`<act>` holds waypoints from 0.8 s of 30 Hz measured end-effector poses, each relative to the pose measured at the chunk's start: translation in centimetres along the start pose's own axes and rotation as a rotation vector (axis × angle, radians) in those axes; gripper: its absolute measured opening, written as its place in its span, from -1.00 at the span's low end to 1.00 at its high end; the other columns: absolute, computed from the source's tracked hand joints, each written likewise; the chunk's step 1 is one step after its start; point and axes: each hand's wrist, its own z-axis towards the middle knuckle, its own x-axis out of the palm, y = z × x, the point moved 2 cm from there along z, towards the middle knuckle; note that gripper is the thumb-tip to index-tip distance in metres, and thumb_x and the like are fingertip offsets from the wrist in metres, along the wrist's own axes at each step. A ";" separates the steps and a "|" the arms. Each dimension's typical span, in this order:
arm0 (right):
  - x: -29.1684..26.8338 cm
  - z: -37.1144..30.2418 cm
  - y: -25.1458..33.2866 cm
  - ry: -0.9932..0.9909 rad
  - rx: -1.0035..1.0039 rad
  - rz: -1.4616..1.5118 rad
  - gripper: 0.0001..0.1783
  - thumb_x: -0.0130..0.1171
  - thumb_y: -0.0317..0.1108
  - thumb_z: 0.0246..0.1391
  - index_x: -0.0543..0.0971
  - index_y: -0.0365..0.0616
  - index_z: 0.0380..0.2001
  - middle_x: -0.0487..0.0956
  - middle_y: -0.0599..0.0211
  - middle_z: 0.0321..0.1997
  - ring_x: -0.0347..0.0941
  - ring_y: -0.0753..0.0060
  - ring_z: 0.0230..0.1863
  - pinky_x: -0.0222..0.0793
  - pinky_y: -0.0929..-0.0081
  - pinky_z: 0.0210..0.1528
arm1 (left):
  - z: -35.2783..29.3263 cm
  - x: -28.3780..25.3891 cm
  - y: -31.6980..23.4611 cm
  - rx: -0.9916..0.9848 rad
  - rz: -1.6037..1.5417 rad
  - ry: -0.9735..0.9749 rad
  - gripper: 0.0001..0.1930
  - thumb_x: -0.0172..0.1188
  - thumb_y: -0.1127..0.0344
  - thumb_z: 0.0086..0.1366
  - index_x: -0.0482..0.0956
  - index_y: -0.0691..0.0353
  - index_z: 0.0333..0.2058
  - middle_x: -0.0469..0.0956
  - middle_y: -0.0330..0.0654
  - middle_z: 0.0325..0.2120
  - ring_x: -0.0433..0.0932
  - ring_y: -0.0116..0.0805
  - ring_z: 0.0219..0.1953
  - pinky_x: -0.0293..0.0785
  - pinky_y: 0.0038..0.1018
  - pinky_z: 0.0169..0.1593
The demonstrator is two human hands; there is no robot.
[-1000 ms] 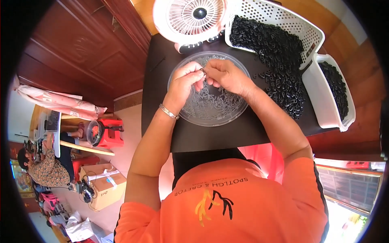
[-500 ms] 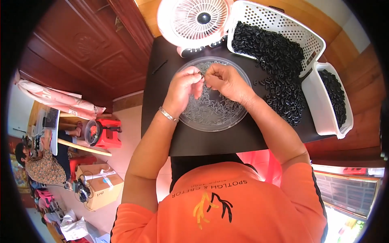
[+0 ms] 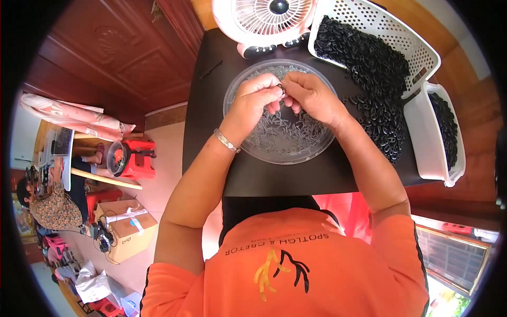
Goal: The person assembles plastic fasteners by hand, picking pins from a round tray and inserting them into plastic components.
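Observation:
My left hand (image 3: pixel 254 105) is closed in a pinch on a small black ring-like piece (image 3: pixel 281 89), mostly covered by the fingers. Fingertips of my right hand (image 3: pixel 316 100) meet it from the other side, also pinched; whether a tiny rod sits between them is hidden. Both hands hover over a round clear plastic tray (image 3: pixel 280 159) on the dark table. Scattered inside the tray lie many small translucent grey rods (image 3: pixel 303 138). To the right of my right hand, a heap of black oval link-like pieces (image 3: pixel 381 124) spreads over the tabletop.
A white perforated basket (image 3: pixel 420 47) lies tipped at the back right, spilling black pieces. Beside it stands a white bin (image 3: pixel 421 138) with more. A pink-and-white fan (image 3: pixel 253 37) stands behind the tray. A thin black stick (image 3: pixel 211 70) lies left. Another person (image 3: pixel 55 208) sits far left.
My right fingertips have closed up against the left ones around the black piece. The whole view has shifted slightly, moving the fan and baskets up and right in the picture.

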 end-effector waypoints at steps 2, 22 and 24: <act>0.0 -0.1 0.0 -0.002 -0.054 -0.042 -0.74 -0.08 -0.27 0.17 0.42 -0.20 -0.52 0.41 0.47 -0.57 0.29 0.68 -0.56 0.23 0.70 -0.50 | 0.1 -0.1 0.3 -0.049 -0.105 -0.021 -0.86 0.00 0.34 0.20 0.44 0.28 -0.47 0.44 -0.24 -0.58 0.40 -0.51 -0.52 0.32 -0.59 -0.40; -1.5 -0.3 1.0 -0.220 -0.149 -0.443 -0.74 0.12 -0.20 0.05 0.52 -0.21 -0.47 0.48 0.25 -0.55 0.39 0.37 -0.57 0.33 0.43 -0.42 | 0.4 -2.7 0.0 -0.059 -0.343 -0.194 -0.87 0.00 0.32 0.20 0.37 0.25 -0.46 0.36 -0.24 -0.61 0.35 -0.40 -0.63 0.24 -0.54 -0.55; -1.8 -0.5 1.2 -0.346 -0.258 -0.689 -0.75 0.17 -0.23 0.04 0.53 -0.23 -0.48 0.49 0.30 -0.57 0.35 0.48 -0.58 0.28 0.46 -0.48 | 0.4 -2.9 0.0 -0.062 -0.334 -0.211 -0.86 0.00 0.32 0.19 0.38 0.25 -0.46 0.36 -0.25 -0.61 0.35 -0.40 -0.63 0.23 -0.55 -0.55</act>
